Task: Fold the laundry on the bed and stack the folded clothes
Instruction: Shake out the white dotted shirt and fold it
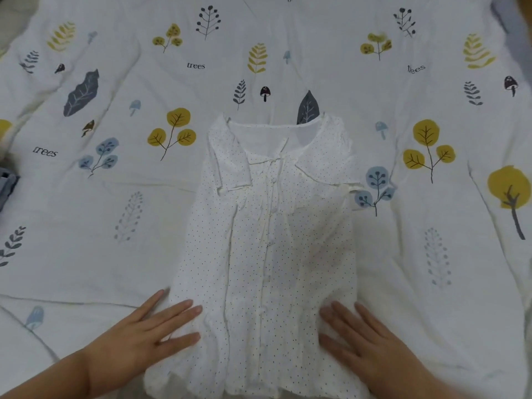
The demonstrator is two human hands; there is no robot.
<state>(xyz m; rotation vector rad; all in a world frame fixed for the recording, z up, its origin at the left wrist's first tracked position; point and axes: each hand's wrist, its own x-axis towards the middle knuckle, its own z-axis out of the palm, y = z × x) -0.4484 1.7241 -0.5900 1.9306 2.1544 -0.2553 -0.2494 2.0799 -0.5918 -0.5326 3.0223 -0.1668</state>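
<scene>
A white blouse with small dark dots (270, 240) lies flat in the middle of the bed, collar away from me, button line running down its centre. Both sleeves are folded in over the front, so the garment forms a narrow upright strip. My left hand (144, 338) lies flat with straight fingers on the blouse's lower left edge. My right hand (365, 344) lies flat with spread fingers on its lower right part. Neither hand grips the cloth.
The bed is covered by a white sheet (115, 197) printed with yellow trees, blue leaves and mushrooms. A piece of grey-blue fabric (7, 188) shows at the left edge. Another bluish-grey cloth (515, 27) sits at the top right corner.
</scene>
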